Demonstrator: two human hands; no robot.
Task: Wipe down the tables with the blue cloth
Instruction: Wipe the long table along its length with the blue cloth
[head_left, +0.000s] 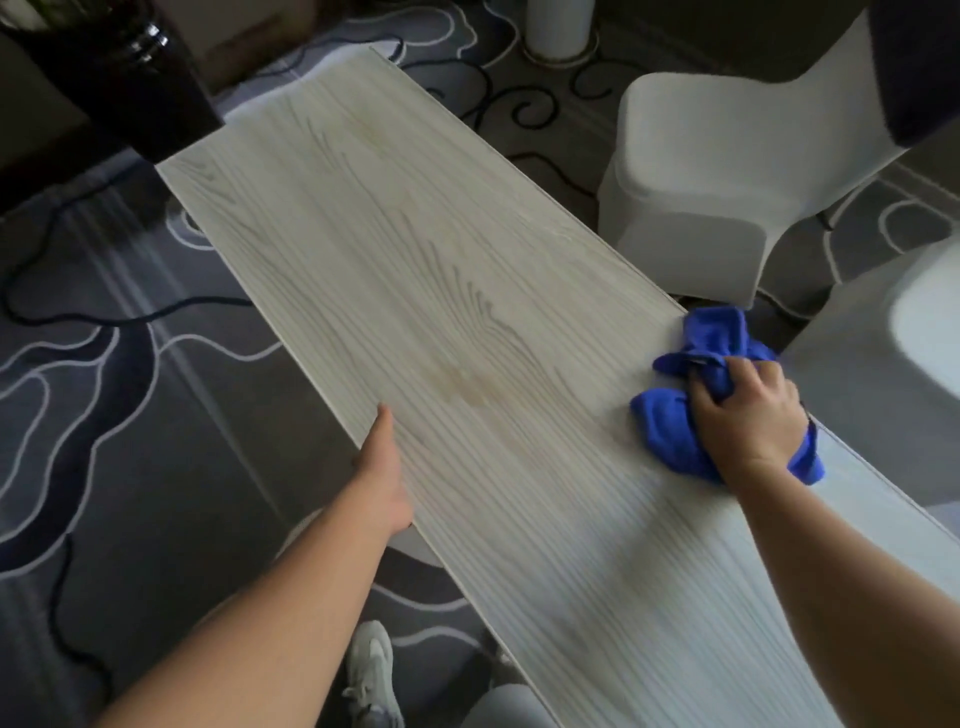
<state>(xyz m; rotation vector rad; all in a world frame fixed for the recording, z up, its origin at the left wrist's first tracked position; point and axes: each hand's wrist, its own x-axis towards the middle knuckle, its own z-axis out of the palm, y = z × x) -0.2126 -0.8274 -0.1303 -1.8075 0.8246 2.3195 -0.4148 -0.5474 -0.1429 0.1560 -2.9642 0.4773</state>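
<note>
Right hand (748, 415): grip closed, fingers curled down into a bunched blue cloth (675, 421), pressing it flat against the worktop (441, 291) near its right long edge; part of the cloth spreads out beyond the knuckles toward the edge, and a fold shows below the wrist. Left hand (382, 473): grip open and holding nothing, the hand laid along the left long edge of the worktop, thumb on top of the surface, remaining fingers hidden below the edge. Worktop: long, narrow, pale wood-grain board, running diagonally from lower right to upper left; bare surface from the cloth to the far end. Right of the worktop: a white covered chair (701, 171) close beside the edge, another white shape at the frame's right border, blurred. Far left corner: a dark glossy object (130, 67) touching or overlapping the corner; which, cannot be told. Floor: grey patterned carpet (104, 389) with a dark cable across it. A pale shoe (371, 670) shows below the worktop's near left edge.
</note>
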